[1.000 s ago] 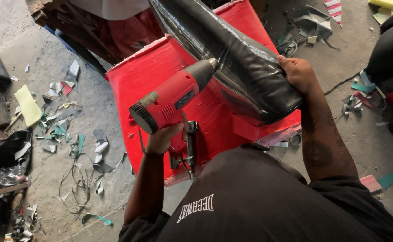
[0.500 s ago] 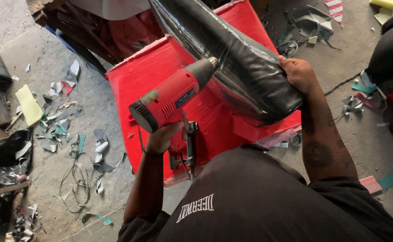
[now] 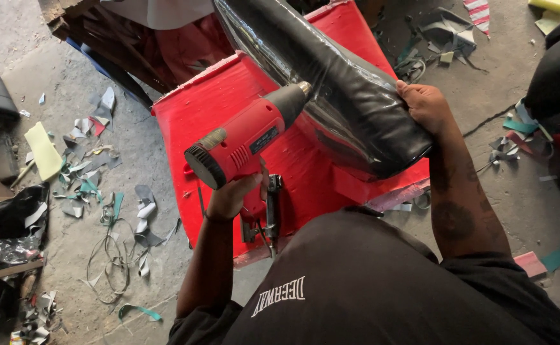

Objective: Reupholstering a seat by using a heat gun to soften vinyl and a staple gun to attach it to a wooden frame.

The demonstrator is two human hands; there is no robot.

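Littered floor [image 3: 101, 160]; black seat's [image 3: 350, 102] top cropped.

The heat gun [image 3: 245, 144] is sitting at frame centre, its nozzle touching the padded seat [image 3: 331, 83] lying on the board [image 3: 229, 96]. Scraps [image 3: 94, 185] are lying at left.

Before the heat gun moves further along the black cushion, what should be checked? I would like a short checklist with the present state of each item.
1. Left hand grips the red heat gun by its handle: ok.
2. Nozzle aimed at the black cushion, not at the right hand: ok.
3. Right hand holds the cushion edge firmly: ok.
4. Gun switched on: cannot tell.
5. Red work surface free under the cushion: ok.
6. Floor clear of scraps: not ok.
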